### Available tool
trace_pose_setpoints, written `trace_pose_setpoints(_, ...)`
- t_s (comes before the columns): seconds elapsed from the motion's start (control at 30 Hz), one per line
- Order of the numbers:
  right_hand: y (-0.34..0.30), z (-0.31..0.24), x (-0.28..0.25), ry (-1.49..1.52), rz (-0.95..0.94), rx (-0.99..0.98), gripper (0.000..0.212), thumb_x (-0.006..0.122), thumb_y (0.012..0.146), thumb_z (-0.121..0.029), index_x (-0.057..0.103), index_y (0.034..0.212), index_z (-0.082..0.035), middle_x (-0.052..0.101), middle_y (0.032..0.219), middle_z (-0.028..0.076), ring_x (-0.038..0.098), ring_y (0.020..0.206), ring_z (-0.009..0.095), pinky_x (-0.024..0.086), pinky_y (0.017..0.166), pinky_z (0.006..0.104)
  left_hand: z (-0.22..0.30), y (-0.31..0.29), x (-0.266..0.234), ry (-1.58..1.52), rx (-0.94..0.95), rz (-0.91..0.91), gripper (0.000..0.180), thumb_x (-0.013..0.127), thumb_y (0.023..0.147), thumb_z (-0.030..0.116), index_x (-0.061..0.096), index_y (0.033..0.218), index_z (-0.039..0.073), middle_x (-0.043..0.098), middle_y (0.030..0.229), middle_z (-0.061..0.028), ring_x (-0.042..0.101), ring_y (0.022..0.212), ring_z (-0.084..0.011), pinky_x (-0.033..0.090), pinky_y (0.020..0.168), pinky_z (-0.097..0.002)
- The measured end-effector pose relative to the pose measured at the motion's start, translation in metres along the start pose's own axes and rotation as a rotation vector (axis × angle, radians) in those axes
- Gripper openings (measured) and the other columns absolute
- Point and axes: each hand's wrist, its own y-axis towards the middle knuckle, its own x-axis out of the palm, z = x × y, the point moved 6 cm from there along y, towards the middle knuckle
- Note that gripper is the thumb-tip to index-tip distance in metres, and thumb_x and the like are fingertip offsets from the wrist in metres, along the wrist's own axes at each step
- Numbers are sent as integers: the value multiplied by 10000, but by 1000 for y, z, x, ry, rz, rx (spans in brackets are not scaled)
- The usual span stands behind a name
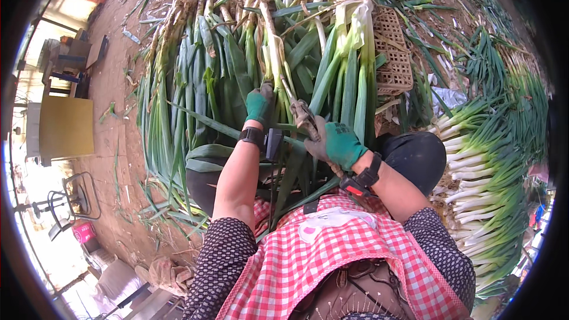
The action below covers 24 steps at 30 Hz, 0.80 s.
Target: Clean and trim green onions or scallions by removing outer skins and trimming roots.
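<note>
- here, the left hand (259, 106), in a green glove with a dark grey finger end, is clamped on a leek (271, 41), at the part where white gives way to green.
- this leek lies in front of the person, roots pointing away, among others in the pile (188, 92).
- the right hand (336, 142), gloved in green and grey, is closed around a tool (305, 120) with a knobbly grey-brown body.
- a thin rod runs from the tool's far end up beside the held leek; whether they touch, i cannot tell.
- a hose-like piece trails from the tool below the right hand, toward the person's lap.
- the hands are near each other but apart, the left slightly farther forward.
- each wrist wears a dark strap; the right one (371, 170) sits by a block with a red face.
- to the right of the pile, a tan crate (392, 53) with a grid of holes stands close to the leaves.
- farther right, cleaner leeks (483, 172) lie in a row, white ends toward the person.
- the person wears a red-and-white checked apron (284, 261).
- at left, on brown ground (112, 181), are a chair (83, 195) and a yellow panel (66, 127).
</note>
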Motion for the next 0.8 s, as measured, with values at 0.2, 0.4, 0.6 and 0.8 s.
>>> trace_pose_setpoints(0.2, 67, -25, -15, -126, -22, 19, 555, 613, 740, -358, 523, 1115, 41, 657, 905, 262, 648, 867, 398, 496, 791, 468, -23, 11, 2, 51, 162, 3, 561, 550, 833, 448, 650, 830, -104, 645, 741, -275, 647, 744, -366, 486, 685, -399)
trace_pose_setpoints(0.4, 139, -38, -45, -140, 84, 34, 458, 604, 716, -310, 644, 1033, 19, 649, 986, 274, 646, 946, 380, 501, 848, 418, -22, 3, 7, 60, 202, -54, 400, 520, 862, 343, 631, 914, -37, 634, 774, -258, 626, 729, -384, 480, 671, -427)
trace_pose_setpoints(0.6, 166, -36, -62, -139, 140, 67, 428, 589, 729, -312, 674, 998, 9, 649, 978, 269, 643, 939, 393, 509, 839, 419, -8, -7, 14, 118, 106, -184, 250, 464, 907, 123, 587, 1113, 53, 645, 880, -238, 625, 757, -382, 497, 685, -439)
trace_pose_setpoints(0.8, 70, -25, -27, -32, -100, 62, 554, 590, 737, -351, 545, 1155, 10, 649, 998, 244, 630, 982, 370, 469, 902, 431, 27, -47, -12, 145, 790, -328, 236, 426, 945, 114, 589, 1101, 42, 649, 955, -218, 630, 835, -359, 496, 737, -404)
